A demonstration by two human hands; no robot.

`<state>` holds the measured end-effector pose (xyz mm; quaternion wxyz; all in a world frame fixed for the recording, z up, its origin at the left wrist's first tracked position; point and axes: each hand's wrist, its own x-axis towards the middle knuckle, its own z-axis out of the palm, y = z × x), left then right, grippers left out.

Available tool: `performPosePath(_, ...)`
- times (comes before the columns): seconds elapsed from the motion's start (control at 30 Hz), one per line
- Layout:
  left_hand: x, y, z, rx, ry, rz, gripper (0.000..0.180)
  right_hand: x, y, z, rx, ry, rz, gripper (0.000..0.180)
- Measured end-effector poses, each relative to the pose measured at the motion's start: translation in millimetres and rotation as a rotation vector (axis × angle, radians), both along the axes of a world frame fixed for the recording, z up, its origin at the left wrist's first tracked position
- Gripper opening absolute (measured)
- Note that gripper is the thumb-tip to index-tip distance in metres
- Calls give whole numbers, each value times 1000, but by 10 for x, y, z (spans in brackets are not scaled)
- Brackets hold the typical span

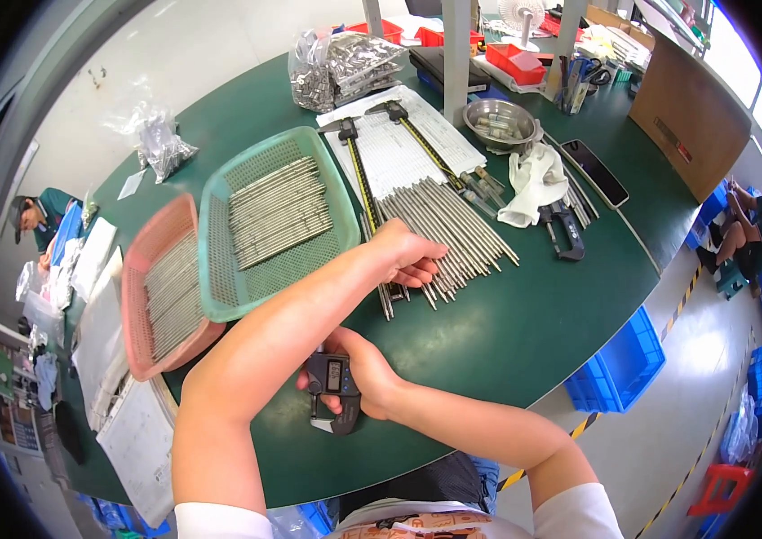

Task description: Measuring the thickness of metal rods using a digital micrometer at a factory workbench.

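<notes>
Left hand [408, 256]: reaches across to the rods [453, 229], fingers curled down on their near ends; grip pinching one or more rods, exact count not clear.
Right hand [367, 373]: wrapped around a digital micrometer [334, 391], grip pressed together on its frame, held low near the bench [507, 332] edge.
Rods: loose fan of thin metal rods just right of the green tray [219, 269], on the bench.
Rod axis: long axis runs from the left hand up and away toward the steel bowl [500, 121]; near ends point back at the micrometer.
Key relation: rods lie up and slightly right of the micrometer; left hand on them, right hand well short of them.
Green tray: mesh, holds a neat layer of rods lying crosswise.
Pink tray [134, 296]: left of the green tray, partly tucked under it, also holds rods.
Steel bowl: beyond the rods, a few small parts inside.
Bag [341, 67]: clear, above the green tray, full of small metal parts.
Callipers [358, 175]: two, on white sheets right of the green tray.
Glove [534, 184]: white, crumpled, right of the rods.
</notes>
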<state>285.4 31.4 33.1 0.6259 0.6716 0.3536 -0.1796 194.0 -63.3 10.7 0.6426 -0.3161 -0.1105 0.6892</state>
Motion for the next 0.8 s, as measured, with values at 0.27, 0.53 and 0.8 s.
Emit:
performPosePath(0.27, -363, -73, 599, -142, -200, -156, 38, 26, -25, -19, 4, 13, 8, 54)
performPosePath(0.53, -1824, 1043, 850, 1112, -259, 57, 14, 31, -7, -120, 6, -7, 62, 56)
performPosePath(0.8, -2656, 1709, 157, 1766, 106, -350, 7, 36, -33, -36, 24, -7, 50, 58)
